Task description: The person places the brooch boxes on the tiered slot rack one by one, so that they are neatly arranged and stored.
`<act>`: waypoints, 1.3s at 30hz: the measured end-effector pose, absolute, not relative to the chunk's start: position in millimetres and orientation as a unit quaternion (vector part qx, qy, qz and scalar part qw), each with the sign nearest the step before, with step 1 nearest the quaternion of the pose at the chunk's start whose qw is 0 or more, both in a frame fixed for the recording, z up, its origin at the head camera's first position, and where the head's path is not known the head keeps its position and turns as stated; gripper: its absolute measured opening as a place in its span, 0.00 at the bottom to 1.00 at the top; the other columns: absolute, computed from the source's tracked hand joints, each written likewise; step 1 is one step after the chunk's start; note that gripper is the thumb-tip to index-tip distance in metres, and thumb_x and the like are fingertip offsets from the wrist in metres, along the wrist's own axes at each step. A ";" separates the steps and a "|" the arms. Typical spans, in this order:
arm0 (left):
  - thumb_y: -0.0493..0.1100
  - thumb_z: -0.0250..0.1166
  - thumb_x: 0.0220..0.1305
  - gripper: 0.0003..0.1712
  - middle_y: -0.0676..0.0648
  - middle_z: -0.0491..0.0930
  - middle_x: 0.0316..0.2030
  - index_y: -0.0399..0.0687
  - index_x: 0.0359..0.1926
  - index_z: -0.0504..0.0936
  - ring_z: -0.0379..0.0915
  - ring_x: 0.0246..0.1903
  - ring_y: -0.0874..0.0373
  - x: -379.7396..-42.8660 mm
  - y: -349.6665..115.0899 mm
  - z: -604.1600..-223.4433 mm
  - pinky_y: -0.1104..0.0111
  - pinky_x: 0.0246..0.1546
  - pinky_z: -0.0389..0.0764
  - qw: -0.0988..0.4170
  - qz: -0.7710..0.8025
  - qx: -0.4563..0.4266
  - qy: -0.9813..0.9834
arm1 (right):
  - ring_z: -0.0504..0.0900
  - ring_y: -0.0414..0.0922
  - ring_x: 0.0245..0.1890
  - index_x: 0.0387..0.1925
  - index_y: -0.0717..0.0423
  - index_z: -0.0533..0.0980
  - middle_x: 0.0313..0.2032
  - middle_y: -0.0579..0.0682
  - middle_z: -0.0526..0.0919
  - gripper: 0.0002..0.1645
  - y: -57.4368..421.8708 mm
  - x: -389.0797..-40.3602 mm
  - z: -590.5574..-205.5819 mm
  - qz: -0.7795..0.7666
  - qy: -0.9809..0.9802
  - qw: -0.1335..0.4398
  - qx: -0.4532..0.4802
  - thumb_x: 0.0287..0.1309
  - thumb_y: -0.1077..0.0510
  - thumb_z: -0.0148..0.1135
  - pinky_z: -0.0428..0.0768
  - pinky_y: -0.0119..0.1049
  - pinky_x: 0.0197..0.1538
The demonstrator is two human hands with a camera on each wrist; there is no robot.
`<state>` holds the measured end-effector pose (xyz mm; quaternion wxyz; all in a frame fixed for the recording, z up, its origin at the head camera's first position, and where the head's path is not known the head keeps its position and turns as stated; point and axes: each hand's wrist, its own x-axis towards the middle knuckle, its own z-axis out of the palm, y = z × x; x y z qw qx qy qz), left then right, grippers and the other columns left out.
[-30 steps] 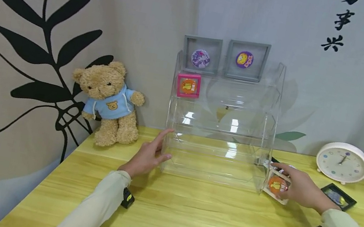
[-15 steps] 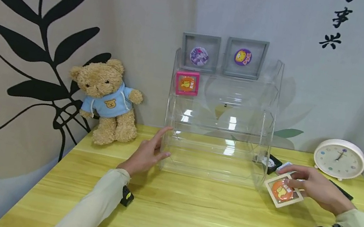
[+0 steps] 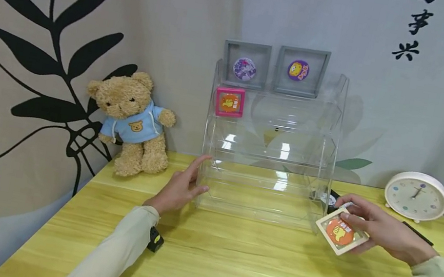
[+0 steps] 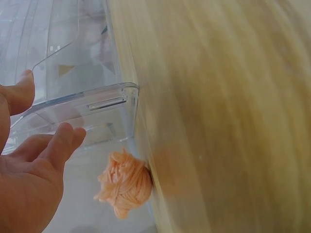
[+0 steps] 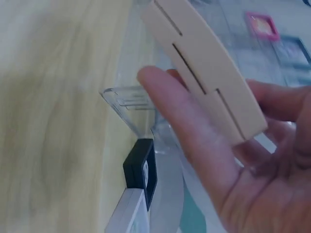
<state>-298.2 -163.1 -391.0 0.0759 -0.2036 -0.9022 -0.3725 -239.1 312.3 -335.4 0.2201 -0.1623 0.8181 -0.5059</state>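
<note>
My right hand (image 3: pixel 382 228) pinches a small cream display frame (image 3: pixel 340 232) by its upper right part, holding it tilted above the table. An orange disc with a yellow hand print shows in it. The right wrist view shows the frame's slotted edge (image 5: pixel 209 73) between thumb and fingers. A clear tiered display rack (image 3: pixel 254 211) stands in the middle. At its left side my left hand (image 3: pixel 177 190) holds the side panel, thumb in front and fingers outside. Two grey frames (image 3: pixel 245 66) are on the top tier, and a pink frame (image 3: pixel 230 102) sits one tier lower.
Right of the rack lie a black frame (image 5: pixel 140 167) and a whitish frame (image 5: pixel 127 213). A white clock (image 3: pixel 417 195) stands at the back right. A teddy bear (image 3: pixel 131 122) sits left of the rack. A peach yarn ball (image 4: pixel 125 182) lies near its left side.
My right hand has lifted the cream frame from beside the rack and turned its face up toward me, then shifted it slightly left. My left hand stays at the rack.
</note>
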 end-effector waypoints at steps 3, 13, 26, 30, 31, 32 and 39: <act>0.44 0.67 0.68 0.48 0.50 0.70 0.23 0.85 0.75 0.49 0.71 0.27 0.58 -298.3 -163.1 -390.4 0.58 0.45 0.80 0.076 -0.371 -0.204 -0.903 | 0.83 0.51 0.45 0.71 0.47 0.61 0.60 0.68 0.66 0.26 300.5 -238.2 -329.2 -0.477 0.834 0.220 -0.172 0.77 0.51 0.50 0.88 0.57 0.40; 0.43 0.68 0.67 0.49 0.40 0.84 0.34 0.84 0.75 0.49 0.83 0.39 0.48 -298.0 -165.9 -389.6 0.50 0.54 0.82 0.082 -0.377 -0.206 -0.899 | 0.84 0.48 0.42 0.65 0.55 0.72 0.58 0.68 0.73 0.23 266.1 -244.0 -302.0 -0.409 0.874 0.152 -0.216 0.74 0.54 0.55 0.88 0.45 0.31; 0.44 0.67 0.67 0.49 0.41 0.82 0.32 0.84 0.75 0.48 0.77 0.34 0.52 -298.7 -164.9 -391.4 0.51 0.51 0.81 0.078 -0.374 -0.203 -0.902 | 0.77 0.43 0.58 0.66 0.57 0.68 0.61 0.50 0.69 0.25 233.2 -264.8 -277.7 -0.623 0.752 0.099 -0.191 0.76 0.50 0.51 0.85 0.49 0.55; 0.44 0.67 0.67 0.49 0.36 0.86 0.41 0.84 0.75 0.48 0.83 0.44 0.47 -298.7 -165.1 -391.4 0.48 0.58 0.80 0.076 -0.376 -0.203 -0.901 | 0.74 0.45 0.59 0.67 0.54 0.68 0.60 0.48 0.71 0.24 219.4 -275.9 -268.2 -0.645 0.740 0.075 -0.175 0.76 0.51 0.51 0.86 0.45 0.55; 0.43 0.67 0.67 0.49 0.35 0.86 0.44 0.84 0.75 0.48 0.83 0.49 0.45 -298.8 -165.0 -391.6 0.47 0.61 0.79 0.075 -0.377 -0.203 -0.900 | 0.74 0.46 0.59 0.67 0.53 0.69 0.59 0.47 0.72 0.24 215.4 -278.5 -265.1 -0.640 0.747 0.065 -0.167 0.76 0.51 0.51 0.86 0.44 0.55; 0.43 0.67 0.67 0.49 0.35 0.86 0.43 0.85 0.75 0.49 0.83 0.51 0.43 -299.0 -165.1 -391.8 0.46 0.61 0.78 0.074 -0.378 -0.203 -0.900 | 0.75 0.46 0.59 0.67 0.52 0.69 0.59 0.47 0.73 0.24 211.5 -281.4 -261.7 -0.630 0.758 0.055 -0.161 0.76 0.50 0.51 0.86 0.43 0.54; 0.44 0.68 0.67 0.48 0.51 0.68 0.24 0.85 0.74 0.50 0.71 0.29 0.56 -298.4 -164.8 -392.6 0.53 0.48 0.81 0.085 -0.373 -0.202 -0.902 | 0.80 0.41 0.50 0.65 0.53 0.74 0.60 0.53 0.78 0.22 186.7 -311.9 -229.7 -0.532 0.833 -0.007 -0.148 0.74 0.54 0.55 0.84 0.34 0.50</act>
